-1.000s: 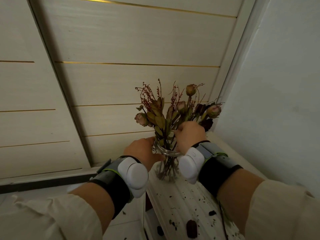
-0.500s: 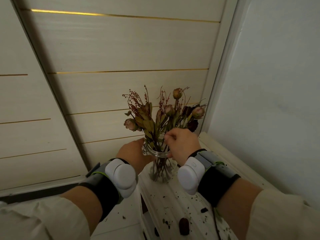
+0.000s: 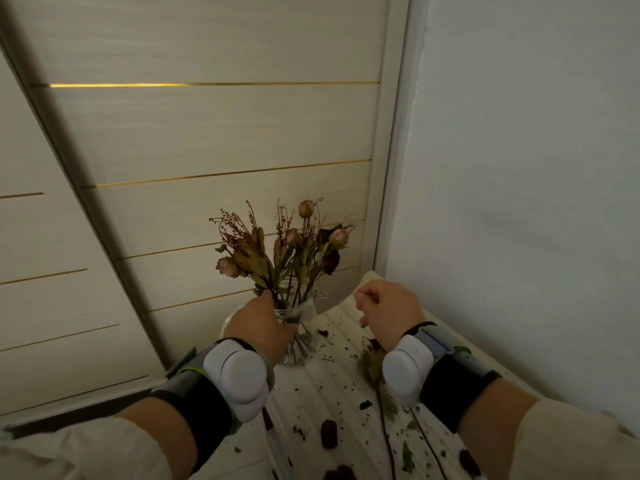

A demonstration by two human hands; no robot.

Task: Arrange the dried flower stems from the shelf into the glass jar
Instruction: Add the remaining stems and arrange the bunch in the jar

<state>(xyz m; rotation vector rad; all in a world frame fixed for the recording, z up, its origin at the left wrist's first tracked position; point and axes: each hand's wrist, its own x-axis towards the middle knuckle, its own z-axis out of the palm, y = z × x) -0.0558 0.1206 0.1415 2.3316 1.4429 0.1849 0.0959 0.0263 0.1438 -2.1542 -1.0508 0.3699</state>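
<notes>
A clear glass jar (image 3: 306,308) stands on the white shelf (image 3: 329,379) and holds a bunch of dried flower stems (image 3: 287,247) with faded pink rose buds and reddish sprigs. My left hand (image 3: 258,325) grips the jar at its neck, thumb up by the lowest leaves. My right hand (image 3: 388,315) hovers to the right of the jar, apart from it, fingers curled with nothing visible in them. A loose dried stem (image 3: 382,407) with a withered head lies on the shelf below my right wrist.
Dark petals and leaf crumbs (image 3: 329,433) litter the shelf. A cream panelled wardrobe door (image 3: 214,140) with gold strips rises behind the jar, and a white wall (image 3: 519,202) closes the right side. Both wrists wear black bands with white modules.
My right hand has let go of the flowers and drawn back to the right of the jar. My left hand stays on the jar. The view has tilted down, showing more shelf.
</notes>
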